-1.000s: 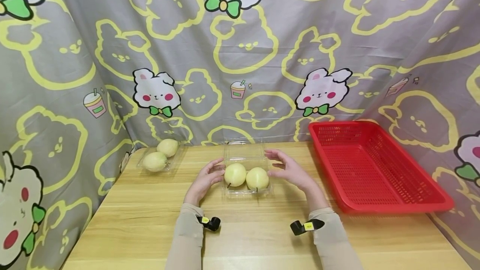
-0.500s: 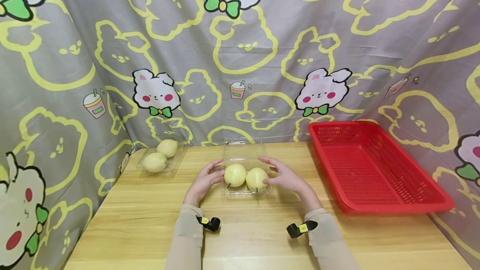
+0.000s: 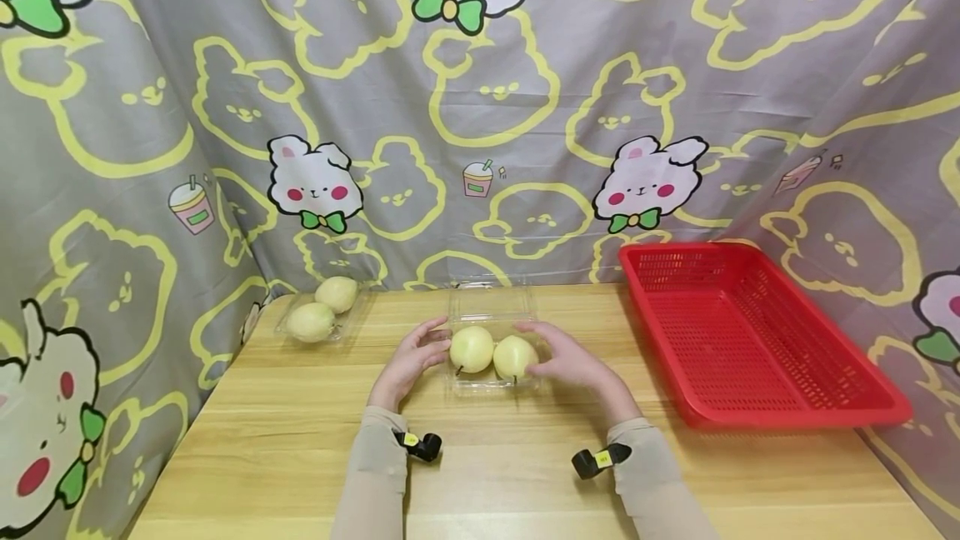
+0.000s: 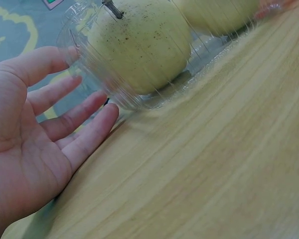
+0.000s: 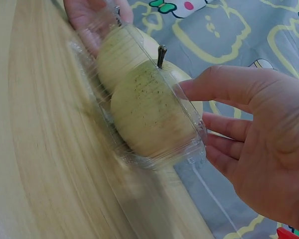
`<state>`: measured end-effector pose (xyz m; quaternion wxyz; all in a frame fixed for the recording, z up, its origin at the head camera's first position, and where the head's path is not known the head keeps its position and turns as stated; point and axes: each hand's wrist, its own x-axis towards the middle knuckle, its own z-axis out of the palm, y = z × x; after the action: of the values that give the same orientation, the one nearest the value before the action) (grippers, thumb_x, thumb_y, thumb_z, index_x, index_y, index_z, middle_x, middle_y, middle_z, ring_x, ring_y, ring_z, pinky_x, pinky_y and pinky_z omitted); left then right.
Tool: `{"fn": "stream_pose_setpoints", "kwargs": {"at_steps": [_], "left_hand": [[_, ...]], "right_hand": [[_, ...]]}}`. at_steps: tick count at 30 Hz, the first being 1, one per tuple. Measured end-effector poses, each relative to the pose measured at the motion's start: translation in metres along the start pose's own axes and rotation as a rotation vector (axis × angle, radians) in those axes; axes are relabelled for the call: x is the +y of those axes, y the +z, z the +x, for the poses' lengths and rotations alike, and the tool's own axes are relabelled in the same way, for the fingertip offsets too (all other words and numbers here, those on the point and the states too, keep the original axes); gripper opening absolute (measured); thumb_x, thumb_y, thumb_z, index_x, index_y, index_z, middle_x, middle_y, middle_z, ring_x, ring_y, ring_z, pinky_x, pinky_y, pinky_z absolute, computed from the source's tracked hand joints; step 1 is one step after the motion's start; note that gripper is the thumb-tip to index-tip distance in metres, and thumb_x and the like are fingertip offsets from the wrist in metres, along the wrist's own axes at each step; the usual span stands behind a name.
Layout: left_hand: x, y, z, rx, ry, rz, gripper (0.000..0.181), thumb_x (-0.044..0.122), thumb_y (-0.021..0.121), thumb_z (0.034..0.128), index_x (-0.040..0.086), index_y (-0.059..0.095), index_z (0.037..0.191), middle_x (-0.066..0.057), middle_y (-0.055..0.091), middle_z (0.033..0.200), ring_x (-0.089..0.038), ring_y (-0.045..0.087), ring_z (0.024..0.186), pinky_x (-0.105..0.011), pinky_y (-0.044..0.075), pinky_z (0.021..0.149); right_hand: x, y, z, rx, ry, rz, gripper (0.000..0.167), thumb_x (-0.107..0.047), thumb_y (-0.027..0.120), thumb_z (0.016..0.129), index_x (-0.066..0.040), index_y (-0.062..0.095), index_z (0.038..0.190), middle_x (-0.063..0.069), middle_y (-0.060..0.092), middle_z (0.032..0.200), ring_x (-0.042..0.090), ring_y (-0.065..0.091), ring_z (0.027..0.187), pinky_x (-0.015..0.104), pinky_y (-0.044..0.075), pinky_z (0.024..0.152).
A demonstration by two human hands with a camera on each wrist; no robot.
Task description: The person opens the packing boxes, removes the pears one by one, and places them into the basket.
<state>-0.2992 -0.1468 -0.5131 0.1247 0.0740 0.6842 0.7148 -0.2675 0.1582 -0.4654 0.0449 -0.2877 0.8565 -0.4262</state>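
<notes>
Two round yellow pears, the left pear point(image 3: 472, 349) and the right pear point(image 3: 513, 358), sit side by side in a clear plastic clamshell box point(image 3: 491, 388). The box's clear lid point(image 3: 491, 300) lies folded back behind them. My left hand point(image 3: 407, 363) is at the box's left end, its loosely spread fingertips at the plastic wall. At the opposite end my right hand point(image 3: 573, 358) has its thumb at the rim by the right pear. Its other fingers point(image 5: 224, 144) lie along the outside of the box; some tips are hidden.
At the back left of the wooden table point(image 3: 300, 432), another clear box holds more pears point(image 3: 311, 322). A red perforated basket point(image 3: 750, 348) stands on the right. A patterned curtain point(image 3: 525, 107) closes off the back and both sides.
My right hand has moved left, closer to the right pear, and its thumb has come in over the box rim. The left hand stays where it was.
</notes>
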Motion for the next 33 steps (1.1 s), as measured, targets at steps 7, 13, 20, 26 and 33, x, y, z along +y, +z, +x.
{"fn": "stream_pose_setpoints", "kwargs": {"at_steps": [7,13,20,26,33], "left_hand": [[0.001,0.001,0.001,0.002,-0.013,0.009,0.058,0.008,0.062,0.0938,0.009,0.039,0.148,-0.025,0.044,0.144,-0.012,0.059,0.107,-0.03,0.052,0.097],[0.002,0.002,0.0,0.014,-0.021,0.002,0.058,0.007,0.062,0.0935,0.009,0.04,0.147,-0.025,0.044,0.144,-0.012,0.059,0.106,-0.026,0.053,0.093],[0.003,0.002,-0.001,0.012,-0.023,0.004,0.059,0.008,0.062,0.0939,0.009,0.039,0.148,-0.025,0.043,0.144,-0.011,0.059,0.106,-0.026,0.053,0.093],[0.002,0.0,0.0,0.011,-0.014,0.008,0.059,0.008,0.062,0.0937,0.009,0.039,0.148,-0.025,0.044,0.143,-0.011,0.059,0.104,-0.027,0.053,0.094],[0.0,0.001,0.0,0.015,-0.006,0.007,0.059,0.007,0.063,0.0919,0.008,0.042,0.146,-0.024,0.047,0.139,-0.014,0.06,0.105,-0.027,0.054,0.093]], "right_hand": [[-0.002,0.003,0.001,-0.021,-0.019,-0.083,0.07,-0.006,0.073,0.079,-0.002,0.045,0.143,0.017,0.046,0.148,0.038,0.038,0.139,0.058,0.029,0.116],[-0.008,0.004,0.002,-0.008,0.002,-0.142,0.068,-0.008,0.074,0.077,-0.006,0.049,0.141,0.017,0.048,0.146,0.039,0.036,0.14,0.06,0.028,0.116],[-0.009,0.006,0.006,-0.004,0.029,-0.193,0.068,-0.01,0.076,0.075,-0.008,0.052,0.138,0.016,0.046,0.147,0.043,0.03,0.143,0.062,0.022,0.117],[-0.011,0.007,0.012,-0.022,0.006,-0.263,0.066,-0.009,0.077,0.074,-0.007,0.053,0.136,0.014,0.052,0.141,0.038,0.041,0.138,0.059,0.029,0.115],[-0.008,0.013,0.017,-0.028,0.056,-0.258,0.075,-0.006,0.08,0.071,-0.007,0.05,0.14,0.017,0.05,0.143,0.037,0.043,0.135,0.057,0.033,0.113]]}}
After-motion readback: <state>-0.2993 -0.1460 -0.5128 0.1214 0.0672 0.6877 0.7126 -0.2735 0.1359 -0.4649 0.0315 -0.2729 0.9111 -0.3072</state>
